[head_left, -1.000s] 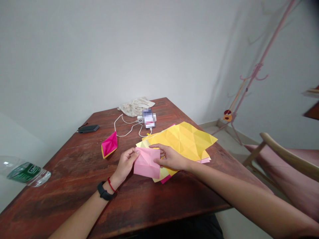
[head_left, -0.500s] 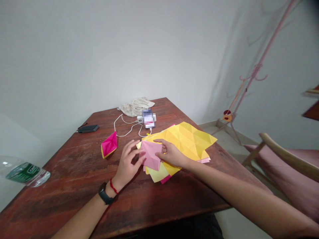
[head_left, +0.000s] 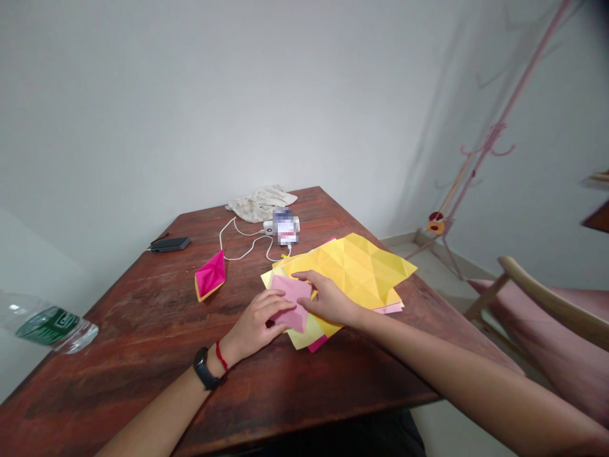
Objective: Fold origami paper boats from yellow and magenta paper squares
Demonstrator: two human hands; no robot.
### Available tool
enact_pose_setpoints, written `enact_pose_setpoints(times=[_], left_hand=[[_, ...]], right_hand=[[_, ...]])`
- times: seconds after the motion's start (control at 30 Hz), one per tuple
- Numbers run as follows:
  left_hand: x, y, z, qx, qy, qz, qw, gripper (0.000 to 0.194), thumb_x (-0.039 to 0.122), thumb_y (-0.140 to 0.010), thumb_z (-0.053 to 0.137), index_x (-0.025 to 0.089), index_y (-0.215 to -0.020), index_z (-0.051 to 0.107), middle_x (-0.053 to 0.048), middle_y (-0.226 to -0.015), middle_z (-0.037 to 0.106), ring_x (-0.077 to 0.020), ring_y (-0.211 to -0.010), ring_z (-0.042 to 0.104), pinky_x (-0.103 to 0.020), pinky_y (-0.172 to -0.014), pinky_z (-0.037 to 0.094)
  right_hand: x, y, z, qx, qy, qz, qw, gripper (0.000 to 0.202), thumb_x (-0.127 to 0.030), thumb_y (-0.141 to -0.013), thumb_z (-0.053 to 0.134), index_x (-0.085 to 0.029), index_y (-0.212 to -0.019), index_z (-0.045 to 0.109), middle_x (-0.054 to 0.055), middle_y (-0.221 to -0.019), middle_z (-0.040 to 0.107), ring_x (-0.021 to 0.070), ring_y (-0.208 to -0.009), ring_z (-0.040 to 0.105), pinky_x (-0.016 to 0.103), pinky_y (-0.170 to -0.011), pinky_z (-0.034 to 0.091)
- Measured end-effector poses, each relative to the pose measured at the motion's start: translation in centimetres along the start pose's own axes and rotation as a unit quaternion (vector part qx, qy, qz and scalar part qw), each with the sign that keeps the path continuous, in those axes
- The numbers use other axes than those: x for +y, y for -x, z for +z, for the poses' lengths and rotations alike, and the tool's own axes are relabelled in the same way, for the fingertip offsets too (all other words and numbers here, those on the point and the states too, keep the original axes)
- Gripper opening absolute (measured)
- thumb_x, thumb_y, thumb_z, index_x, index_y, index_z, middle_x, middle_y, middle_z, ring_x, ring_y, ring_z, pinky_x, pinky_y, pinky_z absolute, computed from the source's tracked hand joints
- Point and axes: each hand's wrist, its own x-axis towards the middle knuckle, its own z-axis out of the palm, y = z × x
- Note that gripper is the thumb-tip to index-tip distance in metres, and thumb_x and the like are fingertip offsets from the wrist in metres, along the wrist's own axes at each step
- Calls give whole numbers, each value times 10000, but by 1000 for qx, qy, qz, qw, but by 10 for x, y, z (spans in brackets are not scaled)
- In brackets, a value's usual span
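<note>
A folded pink paper (head_left: 291,298) lies on a pile of coloured sheets at the middle of the table. My left hand (head_left: 259,319) rests its fingertips on the paper's left and lower part, fingers slightly apart. On the right side, my right hand (head_left: 328,299) holds the paper's edge, its thumb and fingers curved around the right corner. Beneath and to the right spreads a large creased yellow sheet (head_left: 354,266). A pale yellow sheet (head_left: 301,335) and a magenta corner stick out below. Left of the pile sits a folded magenta and yellow paper piece (head_left: 210,276).
On the wooden table (head_left: 143,355) are a bottle (head_left: 57,327) at the left, a black power bank (head_left: 171,245), a cloth (head_left: 261,203), and a blurred device (head_left: 285,226) with white cables. A chair (head_left: 547,304) stands at the right, near a pink coat rack (head_left: 490,143).
My left hand has shifted right and down, its fingers now lying over the pink paper. The pink paper has turned slightly and sits flatter. My right hand stays at its right side.
</note>
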Motion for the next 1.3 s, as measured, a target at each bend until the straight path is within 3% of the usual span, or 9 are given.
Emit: enact_pose_setpoints(times=[0.13,0.3,0.37,0.57,0.73,0.87,0.97,1.17,1.3], left_hand=[[2,-2,1,0,18,-2,1000,275,207,-862,713,219,-1136,690,-88,-1108,704,-240,-1103,621,-424,-983,508],[1,-4,2,7,47,16,999,77,171,-894,658,203,-939,712,-61,-916,696,-192,-911,638,-342,-847,522],[0,-4,3,9,56,26,998,96,138,-898,637,199,-850,694,-48,-860,689,-182,-877,631,-325,-821,510],[0,-2,3,28,48,43,998,127,114,-910,610,199,-834,667,-38,-834,675,-165,-821,614,-303,-776,484],[4,-1,2,36,-12,79,996,123,121,-926,597,196,-850,659,-40,-833,662,-159,-807,593,-297,-755,461],[9,0,-2,40,-61,107,992,154,107,-937,564,201,-861,659,-37,-842,662,-160,-815,586,-306,-762,453],[11,0,-4,34,-85,120,988,156,110,-940,552,203,-872,657,-40,-856,662,-168,-828,586,-324,-775,458],[14,0,-5,27,-112,132,985,152,116,-943,552,197,-870,658,-43,-863,662,-173,-846,585,-340,-800,471],[16,-1,-5,20,-114,129,985,173,109,-948,533,192,-866,661,-49,-862,661,-172,-836,580,-333,-785,478]], right_hand=[[3,1,0,-20,12,-52,998,485,-129,-739,716,-197,-1214,644,123,-1232,579,260,-1175,588,436,-1040,460],[2,2,1,-39,6,-45,998,449,-202,-729,782,-212,-1163,666,122,-1283,534,279,-1254,538,452,-1083,430],[0,3,1,-47,6,-36,998,432,-238,-711,815,-220,-1118,675,117,-1318,505,284,-1262,529,455,-1075,437],[-6,7,4,-54,-14,30,998,544,-238,-645,858,-232,-1139,631,116,-1420,395,169,-926,625,386,-867,553],[-7,8,11,-22,-138,99,985,929,-225,-622,853,-294,-1409,366,125,-1392,412,139,-851,606,263,-624,553],[-10,7,12,-37,-236,139,961,1219,-218,-614,865,-374,-1526,72,140,-1391,430,103,-765,609,263,-619,549],[-11,6,11,-69,-284,159,943,1305,-208,-600,877,-351,-1543,-14,109,-1241,539,113,-748,621,274,-637,551],[-9,7,12,-104,-320,144,931,1225,-155,-621,848,-296,-1544,55,61,-1092,641,176,-871,678,323,-764,566],[-9,7,13,-112,-335,130,926,1014,-150,-632,819,-245,-1466,251,62,-1066,677,192,-908,688,346,-805,564]])
